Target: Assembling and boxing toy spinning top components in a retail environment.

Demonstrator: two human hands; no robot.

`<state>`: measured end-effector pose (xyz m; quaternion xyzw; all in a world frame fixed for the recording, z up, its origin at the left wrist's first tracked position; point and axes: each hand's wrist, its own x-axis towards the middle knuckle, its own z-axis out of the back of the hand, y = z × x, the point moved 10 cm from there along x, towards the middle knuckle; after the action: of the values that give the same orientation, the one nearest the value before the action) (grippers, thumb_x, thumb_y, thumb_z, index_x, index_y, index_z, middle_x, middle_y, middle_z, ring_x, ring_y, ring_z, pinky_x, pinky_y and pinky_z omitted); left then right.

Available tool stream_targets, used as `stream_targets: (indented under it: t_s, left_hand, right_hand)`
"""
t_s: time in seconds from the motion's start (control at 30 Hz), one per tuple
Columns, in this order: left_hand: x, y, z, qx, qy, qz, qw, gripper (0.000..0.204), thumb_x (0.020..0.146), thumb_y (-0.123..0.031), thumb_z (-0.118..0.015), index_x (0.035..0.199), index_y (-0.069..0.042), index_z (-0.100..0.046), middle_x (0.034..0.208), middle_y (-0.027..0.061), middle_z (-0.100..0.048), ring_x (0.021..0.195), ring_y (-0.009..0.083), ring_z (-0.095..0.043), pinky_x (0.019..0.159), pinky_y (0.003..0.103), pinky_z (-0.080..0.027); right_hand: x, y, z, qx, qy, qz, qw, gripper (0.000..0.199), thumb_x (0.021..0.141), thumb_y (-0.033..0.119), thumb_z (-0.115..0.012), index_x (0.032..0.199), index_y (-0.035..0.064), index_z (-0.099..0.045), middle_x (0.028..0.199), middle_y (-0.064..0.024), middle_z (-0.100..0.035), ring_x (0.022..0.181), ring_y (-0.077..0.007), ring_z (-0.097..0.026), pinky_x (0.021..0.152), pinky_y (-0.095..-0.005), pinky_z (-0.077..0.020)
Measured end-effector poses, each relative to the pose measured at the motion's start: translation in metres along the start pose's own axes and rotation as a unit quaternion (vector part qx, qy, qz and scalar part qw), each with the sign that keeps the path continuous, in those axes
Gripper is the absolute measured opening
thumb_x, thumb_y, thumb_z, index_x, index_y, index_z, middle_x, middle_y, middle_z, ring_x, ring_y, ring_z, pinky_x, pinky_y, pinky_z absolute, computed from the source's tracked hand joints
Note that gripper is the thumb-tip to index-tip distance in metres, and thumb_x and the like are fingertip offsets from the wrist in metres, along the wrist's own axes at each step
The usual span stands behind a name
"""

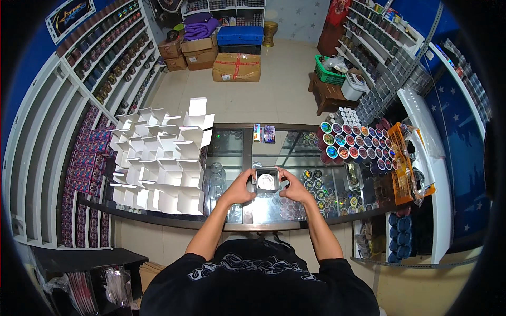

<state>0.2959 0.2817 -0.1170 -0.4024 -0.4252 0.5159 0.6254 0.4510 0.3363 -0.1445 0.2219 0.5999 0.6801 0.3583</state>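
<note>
Over the middle of the glass counter, a small open-topped box (268, 171) is held between my two hands. Inside it sits a round white object (266, 182), like a jar or lid seen from above. My left hand (240, 188) is closed on the box's left side, and my right hand (295, 188) grips the right side. Some fingertips are hidden against the box. Left of my hands stand several rows of open white boxes (164, 163), their flaps up. To the right, round jars with colourful lids (358, 141) are stacked in rows.
The dark-framed glass counter (232, 138) spans the scene. Small colourful packets (265, 134) lie beyond the box. An orange basket (403, 184) stands at the right end, near a clear plastic tray (353, 175). Purple patterned boxes (87, 160) are stacked at left. Cartons (237, 67) sit on the floor.
</note>
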Motion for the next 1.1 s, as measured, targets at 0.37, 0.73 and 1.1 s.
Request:
stream_targets:
  t_s: [0.37,0.73,1.1]
  left_hand:
    - [-0.001,0.010,-0.004,0.055,-0.020,0.021,0.998,0.063,0.060,-0.007,-0.082,0.113,-0.003,-0.047,0.109,0.0144,-0.054,0.105,0.0271,-0.053,0.095,0.036,-0.041]
    - [-0.006,0.009,0.001,0.083,-0.045,0.035,0.995,0.051,0.059,-0.008,-0.075,0.100,-0.004,-0.045,0.125,0.0209,-0.053,0.116,0.0374,-0.048,0.100,0.040,-0.039]
    - [-0.051,0.036,0.035,0.022,-0.169,0.130,0.977,0.037,0.067,0.002,-0.060,0.100,-0.005,-0.046,0.118,0.0121,-0.061,0.102,0.0227,-0.059,0.086,0.032,-0.044]
  right_hand:
    - [0.000,0.021,-0.002,-0.062,-0.042,0.082,0.994,0.046,0.058,0.003,-0.081,0.088,0.0101,-0.047,0.084,0.0022,-0.048,0.080,-0.0110,-0.047,0.066,-0.0263,-0.0435]
    - [-0.001,0.021,0.008,-0.071,0.035,0.065,0.995,0.040,0.059,-0.009,-0.062,0.092,0.0078,-0.050,0.109,-0.0036,-0.056,0.095,-0.0166,-0.054,0.069,-0.0271,-0.0470]
    - [0.072,0.100,0.080,-0.209,-0.160,0.129,0.956,0.014,0.071,0.005,-0.062,0.083,0.0022,-0.067,0.079,-0.0117,-0.068,0.072,-0.0212,-0.065,0.069,-0.0320,-0.0509]
